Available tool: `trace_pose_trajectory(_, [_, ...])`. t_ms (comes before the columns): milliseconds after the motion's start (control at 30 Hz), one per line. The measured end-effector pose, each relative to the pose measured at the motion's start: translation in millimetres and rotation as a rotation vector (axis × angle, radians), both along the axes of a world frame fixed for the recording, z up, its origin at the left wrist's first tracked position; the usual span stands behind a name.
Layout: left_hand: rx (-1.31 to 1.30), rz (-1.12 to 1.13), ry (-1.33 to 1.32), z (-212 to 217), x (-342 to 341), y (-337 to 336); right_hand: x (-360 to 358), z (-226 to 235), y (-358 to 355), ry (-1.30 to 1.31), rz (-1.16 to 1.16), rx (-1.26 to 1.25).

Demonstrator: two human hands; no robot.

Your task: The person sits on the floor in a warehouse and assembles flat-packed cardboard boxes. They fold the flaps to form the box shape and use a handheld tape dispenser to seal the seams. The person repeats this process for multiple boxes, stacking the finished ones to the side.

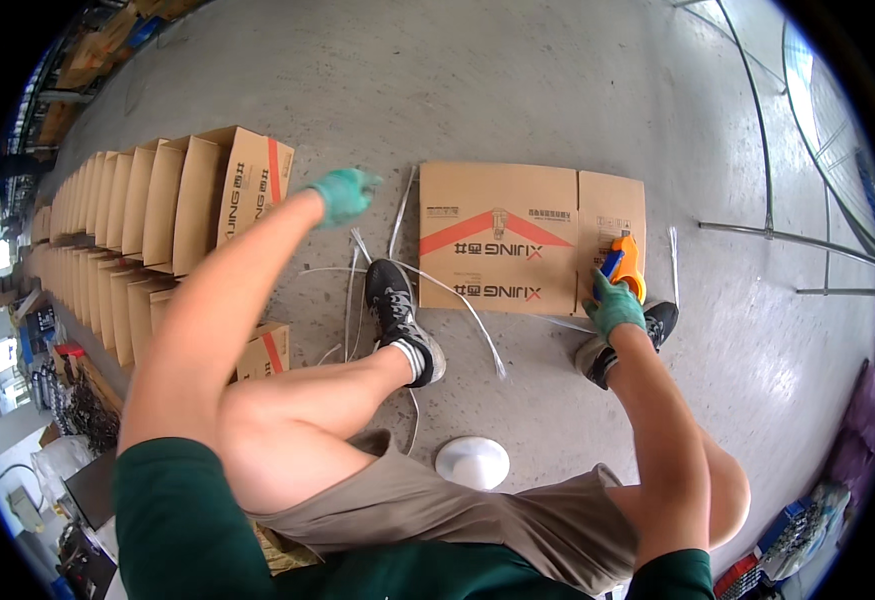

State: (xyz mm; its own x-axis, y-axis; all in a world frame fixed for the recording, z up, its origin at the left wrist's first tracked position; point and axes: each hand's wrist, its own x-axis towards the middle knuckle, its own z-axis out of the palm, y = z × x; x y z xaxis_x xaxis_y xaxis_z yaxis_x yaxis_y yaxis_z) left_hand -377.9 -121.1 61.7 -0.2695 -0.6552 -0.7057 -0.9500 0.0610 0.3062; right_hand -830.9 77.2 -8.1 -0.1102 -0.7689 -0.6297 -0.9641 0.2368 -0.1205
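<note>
Head view, looking down at a crouching person on a grey concrete floor (517,90). The right hand (613,305), in a green work glove, is closed around the handle of an orange and blue handheld tape dispenser (624,262), which rests on the right part of a flattened brown corrugated cardboard box (517,240) with a red printed band. This box lies flat on the floor just beyond the person's feet, at the centre of the scene, and the dispenser sits near its right flap, close to the near edge. The left hand (342,192), also in a green glove, is raised and reaches toward the far left, its fingers loosely curled; it holds nothing that can be seen, and it hovers beside the rightmost box in a long row of upright folded brown cardboard boxes (147,210) that runs away along the left side. Whether the fingertips touch that box cannot be told. Loose white plastic strapping bands (467,305) lie scattered on the floor between the row and the flat box, some passing under the left foot in a black sneaker with white sole (397,310). The right foot in a black shoe (657,325) sits near the flat box's right near corner. A white round cap-like object (472,462) lies on the floor close to the person's knees.
</note>
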Motion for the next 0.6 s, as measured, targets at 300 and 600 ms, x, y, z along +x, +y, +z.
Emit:
trace_pose_trajectory(300, [-0.052, 0.826, 0.43, -259, -35, 70, -20, -69, 17, -0.105, -0.134, -0.262])
trace_pose_trajectory(600, [-0.203, 1.093, 0.678, -166, -86, 63, -27, -76, 20, -0.12, -0.158, -0.296])
